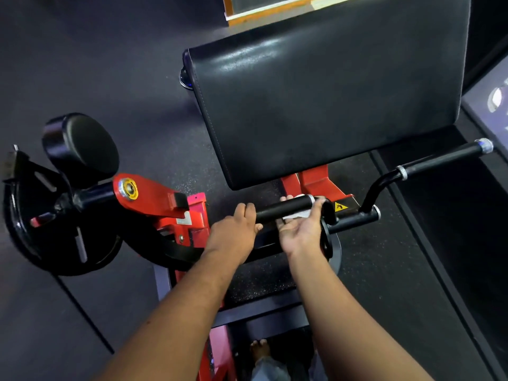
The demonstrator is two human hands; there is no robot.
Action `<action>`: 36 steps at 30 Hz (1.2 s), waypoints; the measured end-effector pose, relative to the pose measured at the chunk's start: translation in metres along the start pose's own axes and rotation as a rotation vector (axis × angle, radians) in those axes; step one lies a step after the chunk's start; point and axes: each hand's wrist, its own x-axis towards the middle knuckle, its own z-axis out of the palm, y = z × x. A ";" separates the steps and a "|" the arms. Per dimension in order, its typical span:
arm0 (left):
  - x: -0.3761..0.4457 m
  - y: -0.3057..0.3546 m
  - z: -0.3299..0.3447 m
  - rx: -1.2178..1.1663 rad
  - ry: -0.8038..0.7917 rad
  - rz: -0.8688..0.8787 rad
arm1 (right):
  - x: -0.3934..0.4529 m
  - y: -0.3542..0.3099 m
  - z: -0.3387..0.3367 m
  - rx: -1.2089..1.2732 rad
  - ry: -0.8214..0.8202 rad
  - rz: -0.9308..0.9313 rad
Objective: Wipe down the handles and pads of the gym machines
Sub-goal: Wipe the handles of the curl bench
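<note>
A red and black curl machine fills the view. Its big black arm pad (324,100) slopes away in front of me. Below the pad runs a black foam handle (283,208). My left hand (236,232) grips the handle's left end from above. My right hand (299,226) is palm up under the handle's right part, its fingers and thumb curled round the handle with a white cloth (298,214) pressed between palm and grip. A second black handle (442,158) rises to the right, untouched.
A round black pad (82,149) and a black weight plate (33,229) sit on the machine's red arm (154,196) at the left. Dark rubber floor surrounds the frame. A wooden-framed mirror edge (269,9) is at the top. My bare foot (259,349) shows at the bottom.
</note>
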 end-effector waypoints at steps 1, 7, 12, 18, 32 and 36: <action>0.000 -0.001 -0.001 -0.016 -0.023 -0.001 | -0.004 0.010 0.002 -0.048 -0.002 0.034; -0.031 -0.024 -0.005 0.000 0.067 0.081 | -0.019 0.025 0.007 -0.049 -0.056 0.176; -0.042 -0.032 -0.005 0.018 0.076 0.106 | -0.027 0.045 0.016 -0.132 -0.024 0.200; -0.035 -0.016 -0.007 0.012 0.065 0.075 | -0.035 0.030 0.001 -0.249 0.052 0.115; -0.030 -0.012 -0.007 -0.032 0.068 0.032 | -0.046 0.011 -0.040 -1.514 -0.139 -0.911; -0.027 -0.010 -0.009 -0.069 0.072 0.012 | -0.024 0.001 -0.039 -2.063 -0.450 -1.093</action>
